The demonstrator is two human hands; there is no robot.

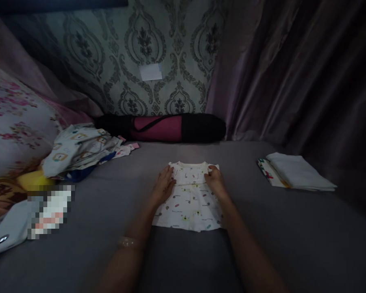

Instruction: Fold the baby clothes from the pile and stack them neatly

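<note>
A small white printed baby garment [190,203] lies flat on the grey bed sheet [293,244] in front of me, its sides folded in. My left hand [164,186] rests on its upper left part, fingers stretched flat. Over on the upper right part, my right hand [215,179] has its fingers curled onto the folded fabric by the neckline. A bracelet sits on my left wrist.
A heap of unfolded printed clothes [82,148] lies at the back left beside a floral pillow [15,122]. A stack of folded cloths [295,171] sits at the right. A dark and pink roll [161,127] lies along the wall. Curtains hang at the right.
</note>
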